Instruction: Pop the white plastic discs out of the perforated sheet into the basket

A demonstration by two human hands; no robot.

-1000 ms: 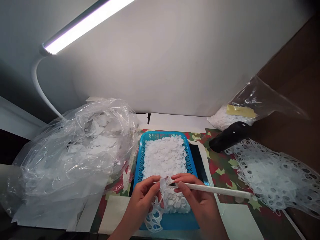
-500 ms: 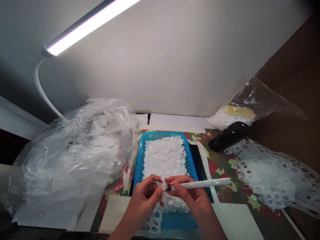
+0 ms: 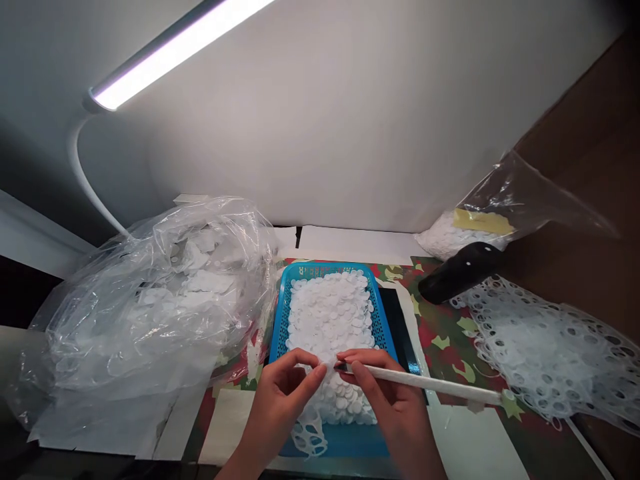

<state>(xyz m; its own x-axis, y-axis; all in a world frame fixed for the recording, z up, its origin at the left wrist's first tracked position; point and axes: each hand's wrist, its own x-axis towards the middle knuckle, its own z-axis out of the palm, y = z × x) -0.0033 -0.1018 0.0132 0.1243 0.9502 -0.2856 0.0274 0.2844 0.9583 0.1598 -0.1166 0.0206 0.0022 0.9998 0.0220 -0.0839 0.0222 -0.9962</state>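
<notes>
My left hand (image 3: 287, 393) is closed in a pinch over the basket, with a small white disc (image 3: 327, 365) at its thumb and fingertip, mostly hidden. A strip of translucent holed sheet (image 3: 309, 435) hangs below this hand; whether the hand holds it too I cannot tell. My right hand (image 3: 393, 393) is closed around a slim white-handled tool (image 3: 430, 383). Its dark pointed tip faces the left fingertips, a small gap apart. Under both hands, a blue plastic basket (image 3: 281, 313) holds a heap of white discs (image 3: 330, 313).
A large clear bag of white scraps (image 3: 200, 293) lies at left beneath a lit lamp (image 3: 185, 53). To the right are a black rounded object (image 3: 460, 272), a pile of holed sheets (image 3: 545, 353) and a bag of white pieces (image 3: 445, 235). A brown panel (image 3: 590, 200) rises at the far right.
The white-handled tool has tilted, its far end now lower and further right. The pale disc between my fingertips shows less than before, and the two hands' fingertips are slightly apart.
</notes>
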